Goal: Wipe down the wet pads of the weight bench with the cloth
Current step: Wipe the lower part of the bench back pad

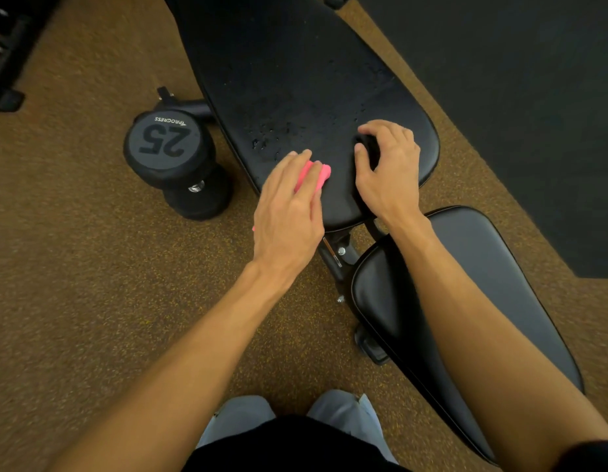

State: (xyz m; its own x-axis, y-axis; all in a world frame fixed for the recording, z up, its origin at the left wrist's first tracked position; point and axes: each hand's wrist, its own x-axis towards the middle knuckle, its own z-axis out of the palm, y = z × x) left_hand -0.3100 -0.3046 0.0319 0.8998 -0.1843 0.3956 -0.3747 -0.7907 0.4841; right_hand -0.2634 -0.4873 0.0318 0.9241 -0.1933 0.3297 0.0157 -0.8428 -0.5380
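- Nearest, at lower right, the black padded vinyl seat pad [466,301] showed no droplets.
- Mid-frame, the left hand [289,206] pressed flat, fingers straight, on the soft pink cloth [316,175] at the near end of the long black back pad [296,63].
- The right hand [389,172] arched beside it, fingers curled; whether it held anything was unclear.
- Beyond, water droplets [268,137] beaded. The slick vinyl should wipe easily, with the light, limp cloth best pinned under the palm.

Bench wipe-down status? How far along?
Early. Done: the strip of back pad between the hands shows no droplets. In hand: left hand presses the pink cloth at the pad's near-left edge; right hand rests on the pad. Left: droplets just ahead of the cloth and further up; seat pad looks dry, though that's hard to tell.
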